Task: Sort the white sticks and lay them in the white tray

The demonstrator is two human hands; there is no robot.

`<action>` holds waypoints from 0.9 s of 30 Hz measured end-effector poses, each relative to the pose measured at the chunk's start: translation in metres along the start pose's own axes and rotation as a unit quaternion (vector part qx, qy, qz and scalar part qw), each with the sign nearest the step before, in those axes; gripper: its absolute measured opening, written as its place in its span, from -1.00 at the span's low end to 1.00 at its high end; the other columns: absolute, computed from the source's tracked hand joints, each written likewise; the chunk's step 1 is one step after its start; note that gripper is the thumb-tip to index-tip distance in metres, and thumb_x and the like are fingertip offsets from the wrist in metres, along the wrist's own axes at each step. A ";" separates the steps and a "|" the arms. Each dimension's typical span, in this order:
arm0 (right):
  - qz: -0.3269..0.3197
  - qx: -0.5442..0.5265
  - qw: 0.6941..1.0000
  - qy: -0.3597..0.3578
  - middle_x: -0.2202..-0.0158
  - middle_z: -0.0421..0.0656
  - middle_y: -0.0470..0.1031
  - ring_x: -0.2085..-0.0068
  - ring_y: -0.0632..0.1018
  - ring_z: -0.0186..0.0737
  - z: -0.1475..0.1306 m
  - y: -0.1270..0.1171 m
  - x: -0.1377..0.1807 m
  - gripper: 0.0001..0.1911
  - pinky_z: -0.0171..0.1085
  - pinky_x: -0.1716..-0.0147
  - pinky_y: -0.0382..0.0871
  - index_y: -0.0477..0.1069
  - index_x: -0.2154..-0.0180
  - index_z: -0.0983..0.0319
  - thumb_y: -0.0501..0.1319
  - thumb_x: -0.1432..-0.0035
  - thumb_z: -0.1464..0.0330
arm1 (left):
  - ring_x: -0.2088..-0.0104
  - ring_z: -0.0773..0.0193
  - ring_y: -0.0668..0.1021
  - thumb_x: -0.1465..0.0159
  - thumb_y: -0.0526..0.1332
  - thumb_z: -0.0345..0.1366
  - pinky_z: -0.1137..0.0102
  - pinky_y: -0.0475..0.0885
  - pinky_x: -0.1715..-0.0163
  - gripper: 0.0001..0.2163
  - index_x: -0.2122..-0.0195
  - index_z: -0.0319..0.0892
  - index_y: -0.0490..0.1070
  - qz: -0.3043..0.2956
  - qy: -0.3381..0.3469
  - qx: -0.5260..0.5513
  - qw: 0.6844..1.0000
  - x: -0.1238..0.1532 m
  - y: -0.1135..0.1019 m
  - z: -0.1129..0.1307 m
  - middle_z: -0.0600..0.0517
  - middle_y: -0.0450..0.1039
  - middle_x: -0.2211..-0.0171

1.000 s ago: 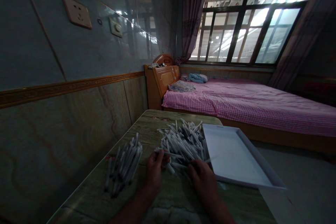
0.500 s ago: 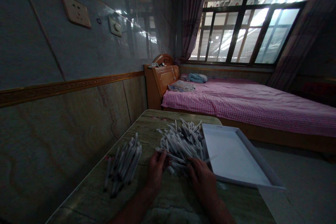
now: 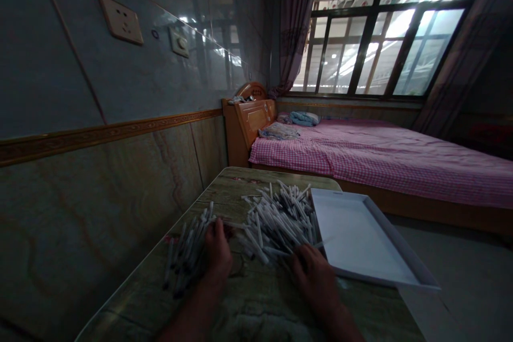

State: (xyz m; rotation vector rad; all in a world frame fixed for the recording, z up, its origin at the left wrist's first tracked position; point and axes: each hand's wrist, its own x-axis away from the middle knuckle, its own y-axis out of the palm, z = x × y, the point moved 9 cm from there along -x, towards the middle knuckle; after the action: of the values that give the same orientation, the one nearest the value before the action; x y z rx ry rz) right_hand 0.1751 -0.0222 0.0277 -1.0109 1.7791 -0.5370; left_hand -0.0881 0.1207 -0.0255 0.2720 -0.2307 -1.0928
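A big loose heap of thin white sticks, like pen tubes, lies in the middle of the table. A smaller, tidier bundle of sticks lies to its left. My left hand rests at the right edge of that bundle, fingers curled, with one white stick poking out of it towards the heap. My right hand sits at the near edge of the heap, fingers bent down among the sticks; what they pinch is hidden.
A shallow white tray lies tilted at the table's right side, overhanging the edge. The marble-patterned table stands against a tiled wall on the left. A bed with a pink checked cover stands beyond.
My left hand has moved left from the big heap to the small bundle, carrying a stick. My right hand has stayed at the heap's near edge.
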 end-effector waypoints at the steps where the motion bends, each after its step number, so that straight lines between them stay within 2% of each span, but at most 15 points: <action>1: 0.006 0.008 1.000 0.007 0.43 -0.20 0.47 0.39 0.52 -0.21 0.002 -0.001 0.000 -0.81 -0.29 0.43 0.26 0.36 0.44 0.14 0.07 -0.23 0.38 | 0.54 0.28 0.49 -0.09 0.23 0.07 0.41 0.42 0.54 -0.68 0.42 -0.09 0.35 -0.003 0.008 -0.015 1.000 -0.001 0.000 0.002 0.13 0.40 0.54; 6: 0.013 0.056 0.998 0.030 0.46 -0.21 0.48 0.44 0.52 -0.20 0.008 0.002 -0.001 -0.81 -0.28 0.50 0.20 0.34 0.48 0.13 0.11 -0.20 0.34 | 0.62 0.33 0.40 -0.07 0.29 0.03 0.47 0.30 0.63 -0.68 0.33 -0.11 0.43 -0.124 0.041 -0.083 0.988 0.018 0.031 0.004 0.17 0.34 0.61; 9: 0.004 0.058 0.998 0.035 0.45 -0.21 0.48 0.42 0.52 -0.19 0.011 0.004 -0.001 -0.81 -0.28 0.49 0.20 0.35 0.47 0.12 0.13 -0.21 0.29 | 0.56 0.28 0.50 -0.04 0.33 -0.03 0.47 0.36 0.58 -0.66 0.23 -0.12 0.48 -0.179 0.029 -0.093 0.979 0.031 0.048 -0.002 0.11 0.47 0.54; 13: -0.001 0.036 0.999 0.021 0.44 -0.21 0.47 0.39 0.53 -0.19 0.007 0.003 0.000 -0.77 -0.28 0.44 0.25 0.35 0.43 0.13 0.09 -0.28 0.28 | 0.41 0.18 0.60 -0.06 0.32 -0.08 0.37 0.48 0.41 -0.67 0.19 -0.13 0.51 -0.183 0.023 -0.100 0.978 0.029 0.049 -0.005 -0.01 0.59 0.35; 15: -0.012 0.010 1.000 -0.015 0.42 -0.20 0.47 0.37 0.53 -0.20 -0.004 0.003 0.002 -0.78 -0.28 0.39 0.28 0.37 0.41 0.13 0.08 -0.30 0.30 | 0.35 0.17 0.61 -0.10 0.29 -0.13 0.33 0.49 0.33 -0.72 0.19 -0.13 0.52 -0.171 0.058 -0.134 0.974 0.023 0.044 0.002 -0.04 0.60 0.28; 17: -0.035 -0.014 0.997 -0.063 0.38 -0.19 0.49 0.33 0.53 -0.21 -0.021 0.004 0.005 -0.82 -0.30 0.35 0.28 0.41 0.36 0.14 0.09 -0.29 0.34 | 0.24 0.13 0.61 -0.15 0.24 -0.21 0.29 0.49 0.21 -0.78 0.20 -0.13 0.52 -0.165 0.125 -0.212 0.955 0.018 0.040 0.017 -0.07 0.60 0.21; 18: -0.049 -0.022 0.995 -0.087 0.36 -0.19 0.49 0.31 0.53 -0.21 -0.030 0.005 0.007 -0.84 -0.30 0.34 0.28 0.43 0.33 0.13 0.10 -0.27 0.36 | 0.17 0.11 0.60 -0.17 0.22 -0.25 0.26 0.47 0.14 -0.80 0.20 -0.14 0.53 -0.163 0.168 -0.270 0.934 0.017 0.038 0.027 -0.09 0.59 0.18; 19: -0.063 -0.027 0.992 -0.110 0.35 -0.18 0.49 0.30 0.52 -0.21 -0.039 0.007 0.010 -0.86 -0.31 0.35 0.27 0.43 0.32 0.13 0.11 -0.24 0.39 | 0.13 0.08 0.58 -0.18 0.20 -0.29 0.23 0.44 0.08 -0.81 0.20 -0.14 0.53 -0.162 0.211 -0.346 0.900 0.018 0.037 0.036 -0.10 0.58 0.17; 21: -0.089 -0.028 0.985 -0.145 0.34 -0.18 0.49 0.29 0.51 -0.20 -0.054 0.010 0.015 -0.87 -0.31 0.35 0.25 0.45 0.30 0.13 0.14 -0.19 0.43 | 0.08 0.01 0.55 -0.20 0.19 -0.35 0.17 0.39 0.02 -0.81 0.18 -0.13 0.53 -0.160 0.273 -0.497 0.808 0.019 0.035 0.049 -0.13 0.58 0.16; 24: -0.117 -0.014 0.978 -0.171 0.34 -0.19 0.49 0.29 0.50 -0.19 -0.065 0.016 0.020 -0.87 -0.30 0.36 0.23 0.45 0.30 0.12 0.18 -0.14 0.46 | 0.06 -0.08 0.54 -0.20 0.19 -0.38 0.13 0.37 0.05 -0.78 0.14 -0.13 0.52 -0.144 0.278 -0.655 0.688 0.018 0.023 0.056 -0.17 0.57 0.13; 25: -0.123 -0.008 0.977 -0.172 0.34 -0.19 0.49 0.29 0.50 -0.19 -0.065 0.018 0.020 -0.88 -0.30 0.35 0.22 0.45 0.31 0.12 0.19 -0.14 0.46 | 0.06 -0.10 0.53 -0.20 0.19 -0.38 0.12 0.37 0.07 -0.76 0.11 -0.14 0.52 -0.138 0.271 -0.686 0.661 0.017 0.019 0.057 -0.19 0.56 0.11; 27: -0.133 0.001 0.977 -0.170 0.33 -0.20 0.50 0.29 0.49 -0.19 -0.064 0.022 0.021 -0.88 -0.29 0.35 0.21 0.44 0.31 0.13 0.20 -0.14 0.46 | 0.05 -0.13 0.54 -0.20 0.19 -0.38 0.12 0.38 0.09 -0.71 0.04 -0.16 0.49 -0.138 0.261 -0.719 0.629 0.017 0.013 0.056 -0.23 0.54 0.06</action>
State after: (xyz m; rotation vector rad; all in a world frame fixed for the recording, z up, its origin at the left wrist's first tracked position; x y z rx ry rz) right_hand 0.1048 -0.0329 0.0268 -1.2666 1.3513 -0.4946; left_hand -0.0878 0.1056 0.0328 -0.8727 1.2642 -1.1361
